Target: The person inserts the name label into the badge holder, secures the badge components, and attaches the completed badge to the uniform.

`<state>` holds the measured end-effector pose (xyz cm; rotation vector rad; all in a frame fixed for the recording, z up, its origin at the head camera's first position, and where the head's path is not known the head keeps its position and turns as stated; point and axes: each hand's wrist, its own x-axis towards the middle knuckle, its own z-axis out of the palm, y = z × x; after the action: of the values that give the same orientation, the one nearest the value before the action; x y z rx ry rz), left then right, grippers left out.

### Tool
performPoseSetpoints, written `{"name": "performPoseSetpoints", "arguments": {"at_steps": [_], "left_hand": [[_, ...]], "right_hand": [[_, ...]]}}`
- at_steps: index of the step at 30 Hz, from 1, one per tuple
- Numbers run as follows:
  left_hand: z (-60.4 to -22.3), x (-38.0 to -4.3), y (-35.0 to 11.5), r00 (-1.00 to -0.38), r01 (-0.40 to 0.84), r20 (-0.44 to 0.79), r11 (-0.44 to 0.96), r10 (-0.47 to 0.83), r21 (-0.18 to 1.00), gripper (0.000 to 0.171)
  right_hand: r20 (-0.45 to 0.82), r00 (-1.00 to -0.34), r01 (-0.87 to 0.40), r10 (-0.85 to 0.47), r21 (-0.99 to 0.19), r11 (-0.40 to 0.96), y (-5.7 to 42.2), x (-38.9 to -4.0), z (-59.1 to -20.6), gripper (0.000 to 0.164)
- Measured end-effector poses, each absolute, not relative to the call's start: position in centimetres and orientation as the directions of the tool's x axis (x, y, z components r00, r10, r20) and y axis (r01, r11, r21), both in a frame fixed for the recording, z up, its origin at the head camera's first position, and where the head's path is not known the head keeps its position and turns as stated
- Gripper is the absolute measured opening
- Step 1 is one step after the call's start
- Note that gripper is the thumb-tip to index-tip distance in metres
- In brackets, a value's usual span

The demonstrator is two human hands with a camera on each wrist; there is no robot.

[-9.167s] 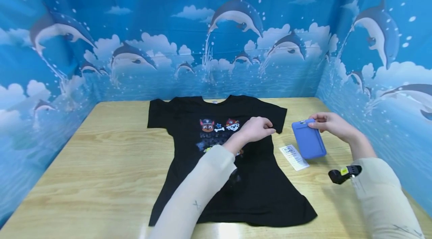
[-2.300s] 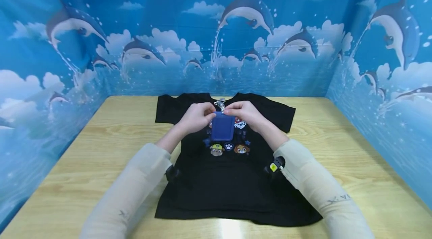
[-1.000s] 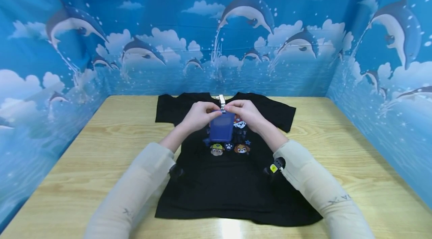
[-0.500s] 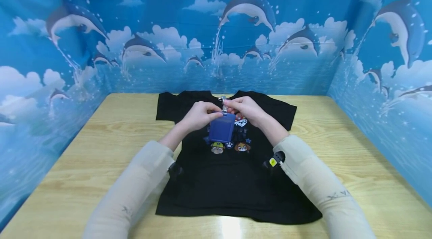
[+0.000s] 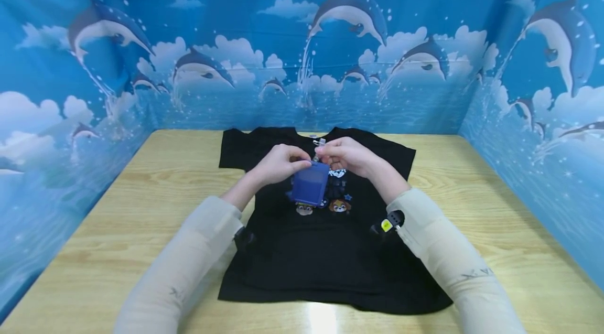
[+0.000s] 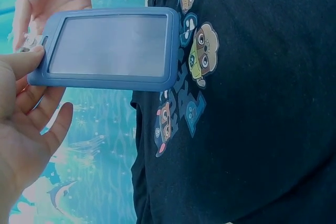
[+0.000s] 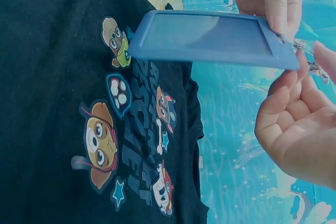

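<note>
Over the last second, the right hand [image 5: 349, 154] has shifted from the top rim of the blue badge holder [image 5: 310, 184] to the metal badge clip [image 5: 322, 142], and the clip now leans to the right rather than standing straight above the holder. The holder itself has tipped a little, and its lower edge covers more of the cartoon-dog print. That suggests the work is centred on the joint between clip and slot, with one hand steadying and the other handling the hardware; whether the strap is fully fastened cannot be told, since fingers crowd that spot. The left hand [image 5: 281, 163] pinches the holder's slotted end between thumb and fingers, while the right hand grips the clip with its fingers curled. The holder hangs tilted over the chest of the black T-shirt [image 5: 306, 260], apparently raised off the cloth, with its window toward the wearer of the cameras. The neckline lies close to the table's back edge, where the dolphin-print curtain [image 5: 226, 103] rises, so there is little depth beyond the hands. Sideways there is more room: the wooden tabletop [image 5: 179, 182] stretches out past both sleeves, and a strip shows below the hem.
</note>
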<state>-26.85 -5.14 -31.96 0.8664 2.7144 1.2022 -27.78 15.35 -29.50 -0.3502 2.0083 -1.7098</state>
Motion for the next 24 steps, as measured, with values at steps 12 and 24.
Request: {"name": "performPoseSetpoints", "arguments": {"at_steps": [12, 24], "left_hand": [[-31.69, -26.79, -5.20, -0.830, 0.487, 0.166, 0.547, 0.533, 0.680, 0.020], [-31.15, -26.82, -5.13, -0.857, 0.462, 0.190, 0.551, 0.479, 0.695, 0.022]], "right_hand": [[-0.176, -0.864, 0.078, -0.472, -0.972, 0.220, 16.14, -27.90, -29.93, 0.020], [-0.072, -0.933, 0.019, -0.353, -0.988, 0.151, 15.35, -27.56, -30.04, 0.020]]}}
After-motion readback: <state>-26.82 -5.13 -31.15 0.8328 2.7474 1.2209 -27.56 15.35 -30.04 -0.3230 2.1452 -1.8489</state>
